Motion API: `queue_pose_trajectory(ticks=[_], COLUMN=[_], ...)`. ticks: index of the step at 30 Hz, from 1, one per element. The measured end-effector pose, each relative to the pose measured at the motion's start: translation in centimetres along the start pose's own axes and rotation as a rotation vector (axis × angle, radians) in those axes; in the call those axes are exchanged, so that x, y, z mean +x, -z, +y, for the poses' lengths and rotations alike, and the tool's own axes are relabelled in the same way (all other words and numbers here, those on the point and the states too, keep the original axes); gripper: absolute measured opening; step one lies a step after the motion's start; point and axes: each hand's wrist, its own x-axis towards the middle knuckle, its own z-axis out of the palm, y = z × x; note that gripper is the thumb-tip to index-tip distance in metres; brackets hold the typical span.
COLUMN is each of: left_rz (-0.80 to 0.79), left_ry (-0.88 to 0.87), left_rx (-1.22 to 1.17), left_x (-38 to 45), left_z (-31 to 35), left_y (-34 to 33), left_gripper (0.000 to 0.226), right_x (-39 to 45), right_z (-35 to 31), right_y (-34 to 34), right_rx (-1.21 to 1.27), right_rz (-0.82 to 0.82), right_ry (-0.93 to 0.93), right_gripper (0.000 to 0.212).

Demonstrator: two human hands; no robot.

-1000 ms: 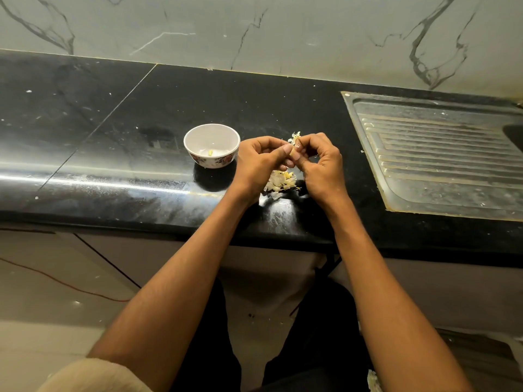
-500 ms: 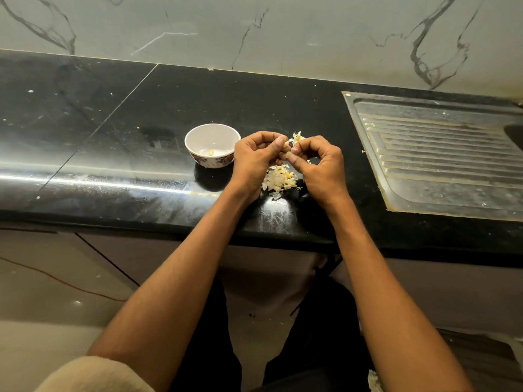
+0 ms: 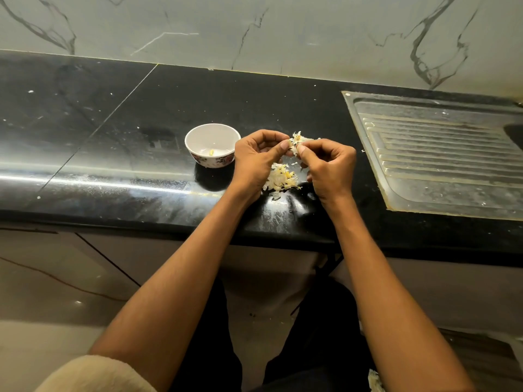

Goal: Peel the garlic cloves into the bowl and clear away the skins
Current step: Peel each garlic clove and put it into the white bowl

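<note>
My left hand and right hand pinch a papery, flaky garlic clove between curled fingertips, above a heap of dry skins beside the round glossy bowl.

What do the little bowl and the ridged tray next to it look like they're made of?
Bowl: probably glazed ceramic or melamine, with a smooth white inside and printed flowers outside; I cannot tell which. Ridged drainboard: looks like pressed stainless steel, dull grey and stained, with stamped ribs and a raised rim.
</note>
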Motion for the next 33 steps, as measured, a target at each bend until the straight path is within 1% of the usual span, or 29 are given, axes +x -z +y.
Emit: queue_pose_trajectory(ticks=[2, 7, 12, 21, 27, 30, 33], left_rz=[0.005, -0.002, -0.014, -0.050, -0.116, -0.115, -0.108], left_ry=[-0.001, -0.026, -0.048, -0.044, -0.021, -0.031, 0.008], left_rx=[-0.006, 0.004, 0.034, 0.069, 0.062, 0.090, 0.089], left_x=[-0.03, -0.19, -0.23, -0.23, -0.33, -0.39, -0.38], left_z=[-0.01, 0.05, -0.02, -0.07, 0.05, 0.01, 0.09], left_y=[-0.05, -0.19, -0.19, -0.19, -0.23, -0.32, -0.34], left_gripper=[0.011, 0.015, 0.015, 0.017, 0.018, 0.018, 0.020], right_x=[-0.06, -0.11, 0.04, 0.04, 0.09, 0.23, 0.28], right_z=[-0.16, -0.22, -0.26, -0.19, -0.09, 0.09, 0.23], right_y=[0.05, 0.05, 0.12, 0.28, 0.28, 0.21, 0.16], right_rx=[0.026, 0.061, 0.088, 0.088, 0.086, 0.075, 0.019], right_rz=[-0.009, -0.050, -0.049, -0.068, -0.088, -0.080, -0.081], right_ry=[-0.031, -0.124, -0.174, -0.101, -0.063, -0.045, -0.004], right_gripper=[0.007, 0.018, 0.017, 0.015, 0.013, 0.013, 0.013])
